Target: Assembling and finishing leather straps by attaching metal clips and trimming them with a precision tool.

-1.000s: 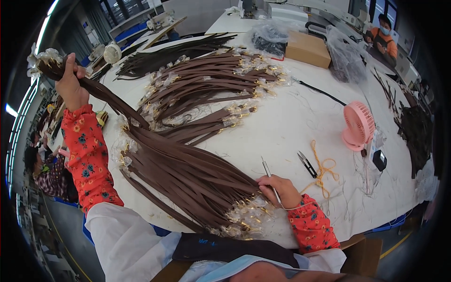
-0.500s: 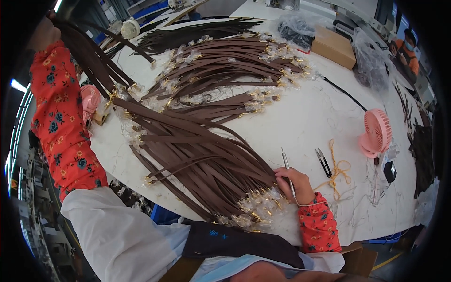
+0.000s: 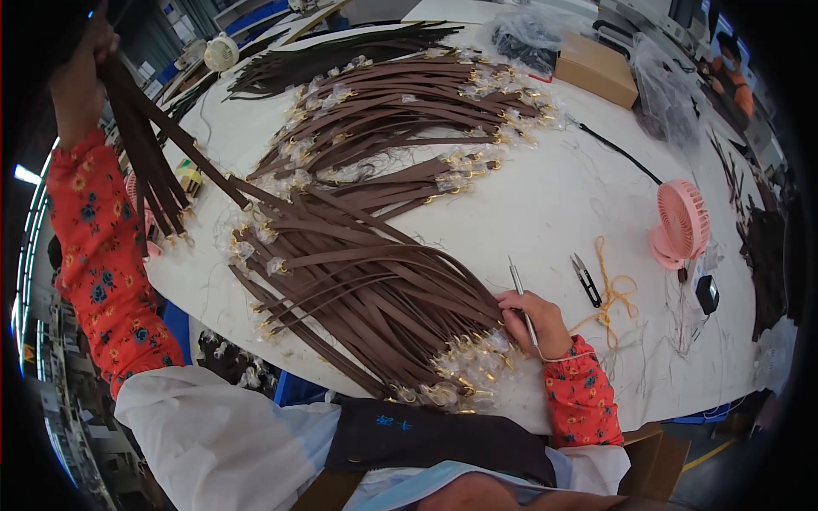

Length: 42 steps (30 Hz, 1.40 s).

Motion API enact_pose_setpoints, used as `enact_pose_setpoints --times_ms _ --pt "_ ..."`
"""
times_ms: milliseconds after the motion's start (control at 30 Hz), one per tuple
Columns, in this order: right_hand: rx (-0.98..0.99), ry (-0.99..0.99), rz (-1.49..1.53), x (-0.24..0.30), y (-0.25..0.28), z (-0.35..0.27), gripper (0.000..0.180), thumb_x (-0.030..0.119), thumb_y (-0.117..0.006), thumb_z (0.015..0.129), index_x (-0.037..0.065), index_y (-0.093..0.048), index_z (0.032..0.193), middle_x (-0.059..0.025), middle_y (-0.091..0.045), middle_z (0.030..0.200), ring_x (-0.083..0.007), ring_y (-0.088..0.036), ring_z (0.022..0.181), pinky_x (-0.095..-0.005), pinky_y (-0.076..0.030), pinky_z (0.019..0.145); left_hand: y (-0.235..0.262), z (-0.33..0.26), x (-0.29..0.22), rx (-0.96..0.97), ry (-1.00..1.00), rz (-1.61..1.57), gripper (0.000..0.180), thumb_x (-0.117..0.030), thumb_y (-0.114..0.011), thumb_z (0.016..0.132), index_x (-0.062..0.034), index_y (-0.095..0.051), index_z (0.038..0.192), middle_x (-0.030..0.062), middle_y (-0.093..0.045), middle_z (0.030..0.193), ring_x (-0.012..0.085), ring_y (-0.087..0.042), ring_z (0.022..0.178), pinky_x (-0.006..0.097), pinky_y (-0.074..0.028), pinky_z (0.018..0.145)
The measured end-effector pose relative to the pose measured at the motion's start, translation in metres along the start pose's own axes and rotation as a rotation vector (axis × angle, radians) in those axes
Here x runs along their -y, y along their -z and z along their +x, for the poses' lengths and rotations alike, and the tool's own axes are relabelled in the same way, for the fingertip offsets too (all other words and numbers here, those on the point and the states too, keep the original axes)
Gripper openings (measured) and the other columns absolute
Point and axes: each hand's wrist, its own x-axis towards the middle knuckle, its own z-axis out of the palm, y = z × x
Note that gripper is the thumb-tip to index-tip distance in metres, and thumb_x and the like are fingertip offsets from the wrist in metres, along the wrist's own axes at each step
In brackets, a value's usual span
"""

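High at the far left, my left hand [image 3: 89, 64] is closed round the tops of several brown straps [image 3: 141, 128]. They hang down with gold clasps at their lower ends, and one slants across to the big heap. That heap of brown straps [image 3: 366, 285] lies crosswise in front of me, with gold clasps in clear plastic wrap [image 3: 477, 366] bunched at its near right end. Beside that end rests my right hand [image 3: 543, 324], its fingers closed round a slim silver pointed tool [image 3: 519, 281], tip upward. The fingertips touch or nearly touch the straps.
Farther back lie more brown straps [image 3: 409, 98] and black straps [image 3: 332, 61]. Thread snips [image 3: 585, 279], yellow cord [image 3: 615, 298] and a pink fan [image 3: 682, 221] are to the right. A cardboard box [image 3: 596, 70] stands at the back. Another person [image 3: 733, 77] is at the far right.
My left hand has risen, and the straps in it now hang more steeply, mostly apart from the heap. My right hand with the tool has stayed by the heap.
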Motion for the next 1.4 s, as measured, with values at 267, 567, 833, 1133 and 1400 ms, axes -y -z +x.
enact_pose_setpoints --times_ms 267,567,833,1133,1400 --pt "-0.072 -0.021 -0.008 -0.001 0.000 -0.004 0.017 0.001 -0.064 0.086 0.002 -0.058 0.101 -0.0149 -0.068 0.098 -0.0267 -0.068 0.082 -0.0327 -0.053 0.076 -0.085 -0.185 -0.014 0.693 0.009 0.101 0.039 0.008 -0.065 0.079 0.0002 -0.060 0.117 0.0068 -0.068 0.109 0.0115 -0.062 0.095 0.027 -0.050 0.084" --pt "-0.126 -0.154 0.068 -0.004 -0.003 -0.007 0.013 0.004 -0.064 0.087 0.002 -0.056 0.098 -0.0145 -0.068 0.097 -0.0232 -0.067 0.079 -0.0309 -0.053 0.073 -0.126 -0.343 -0.083 1.017 -0.028 0.143 0.040 -0.002 -0.065 0.064 -0.0122 -0.065 0.103 0.0034 -0.057 0.082 0.0264 -0.054 0.080 0.037 -0.041 0.078" --pt "-0.103 -0.137 0.036 -0.002 -0.001 -0.003 0.013 0.005 -0.065 0.087 0.003 -0.056 0.096 -0.0146 -0.068 0.097 -0.0252 -0.068 0.081 -0.0316 -0.053 0.074 -0.095 -0.436 -0.106 0.792 -0.093 0.236 0.027 -0.013 -0.064 0.071 -0.0175 -0.069 0.097 -0.0031 -0.055 0.080 0.0175 -0.054 0.081 0.040 -0.041 0.091" --pt "-0.166 -0.169 -0.053 0.000 0.005 -0.001 0.009 0.005 -0.062 0.090 0.002 -0.060 0.098 -0.0123 -0.069 0.100 -0.0152 -0.065 0.079 -0.0278 -0.051 0.073 -0.135 -0.416 -0.056 0.864 -0.178 0.009 0.030 -0.010 -0.065 0.064 -0.0119 -0.064 0.093 -0.0005 -0.056 0.083 0.0185 -0.054 0.080 0.037 -0.041 0.085" --pt "-0.378 -0.158 -0.264 -0.028 0.017 0.009 0.012 0.007 -0.055 0.095 0.002 -0.058 0.105 -0.0214 -0.064 0.117 -0.0297 -0.066 0.103 -0.0322 -0.050 0.087 -0.195 -0.397 -0.012 0.777 -0.107 0.147 0.037 -0.002 -0.064 0.059 -0.0096 -0.061 0.096 0.0034 -0.056 0.084 0.0246 -0.055 0.085 0.038 -0.039 0.086"
